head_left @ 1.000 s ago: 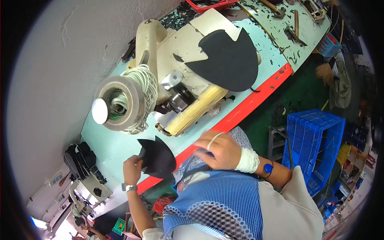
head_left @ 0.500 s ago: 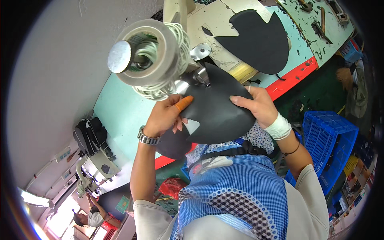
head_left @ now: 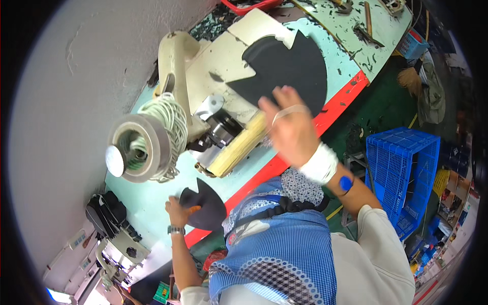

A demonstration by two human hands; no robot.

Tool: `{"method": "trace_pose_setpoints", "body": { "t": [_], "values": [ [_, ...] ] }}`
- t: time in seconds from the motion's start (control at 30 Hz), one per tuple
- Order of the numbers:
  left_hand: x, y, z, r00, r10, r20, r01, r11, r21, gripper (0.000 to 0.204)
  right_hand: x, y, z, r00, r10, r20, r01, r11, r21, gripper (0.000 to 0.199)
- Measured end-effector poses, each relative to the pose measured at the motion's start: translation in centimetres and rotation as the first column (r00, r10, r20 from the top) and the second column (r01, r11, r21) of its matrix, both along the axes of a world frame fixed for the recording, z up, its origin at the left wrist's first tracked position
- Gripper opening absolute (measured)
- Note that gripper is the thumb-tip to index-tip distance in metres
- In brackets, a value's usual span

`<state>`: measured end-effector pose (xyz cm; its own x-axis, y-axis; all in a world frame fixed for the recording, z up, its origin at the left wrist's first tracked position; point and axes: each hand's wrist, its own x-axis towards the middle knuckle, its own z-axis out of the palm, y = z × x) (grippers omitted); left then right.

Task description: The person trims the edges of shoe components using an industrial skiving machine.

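Observation:
My left hand (head_left: 177, 212), with an orange finger cover, is at the left on the table. It pinches the edge of a black, rounded sheet piece (head_left: 207, 207) with a notch cut into it; whether another piece lies beneath I cannot tell. My right hand (head_left: 292, 132), wrapped in white at the wrist and blurred, is raised with fingers apart and nothing in it. Just beyond its fingertips are black notched pieces (head_left: 295, 68), seemingly a stack, on the machine's cream bed. Between my hands stands a cream machine (head_left: 175, 61) with a metal head (head_left: 223, 127) and a yellowish padded bar (head_left: 238, 147).
A ring-shaped holder (head_left: 142, 147) wound with pale cord stands toward the left. The table's red edge (head_left: 335, 109) runs in front of me. Blue crates (head_left: 394, 178) stand on the floor at right. Hammers (head_left: 367, 25) and black scraps lie on the far table.
The black piece both hands held at the machine head has left it. My left hand has moved left and nearer, onto the piece there; my right hand has let go and moved toward the far pieces.

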<state>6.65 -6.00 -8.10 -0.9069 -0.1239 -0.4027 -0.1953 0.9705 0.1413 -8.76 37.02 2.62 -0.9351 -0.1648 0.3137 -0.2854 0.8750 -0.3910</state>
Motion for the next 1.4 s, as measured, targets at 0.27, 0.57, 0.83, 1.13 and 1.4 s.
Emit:
{"method": "trace_pose_setpoints", "body": {
  "t": [0.27, 0.57, 0.83, 1.13, 1.4],
  "values": [
    [-3.1, 4.6, 11.1, 0.960, -0.176, 0.218, 0.150, 0.980, 0.127, 0.013, 8.0, -3.6, 0.2, 0.366, 0.631, 0.684, -0.158, 0.766, -0.623, 0.057],
    [-11.9, 14.7, 13.1, 0.813, 0.102, 0.573, -0.575, 0.295, 0.763, 0.031, 6.3, -0.1, -0.6, 0.431, 0.611, 0.664, 0.473, 0.474, -0.743, 0.028],
    [-15.7, 16.8, 13.1, 0.888, 0.002, 0.460, -0.360, 0.626, 0.692, 0.033, 4.7, -0.5, 0.5, 0.491, 0.533, 0.689, 0.614, 0.350, -0.708, 0.027],
    [-7.3, 2.3, 5.7, 0.992, 0.024, 0.122, -0.066, 0.933, 0.354, 0.084, 4.0, 2.3, 6.6, 0.970, -0.229, -0.087, 0.175, 0.895, -0.410, 0.033],
    [2.7, 1.1, 4.4, 0.975, -0.123, 0.185, 0.084, 0.976, 0.203, 0.026, 9.2, -4.1, -0.9, 0.775, 0.560, 0.292, -0.315, 0.743, -0.591, 0.044]
  ]
}}
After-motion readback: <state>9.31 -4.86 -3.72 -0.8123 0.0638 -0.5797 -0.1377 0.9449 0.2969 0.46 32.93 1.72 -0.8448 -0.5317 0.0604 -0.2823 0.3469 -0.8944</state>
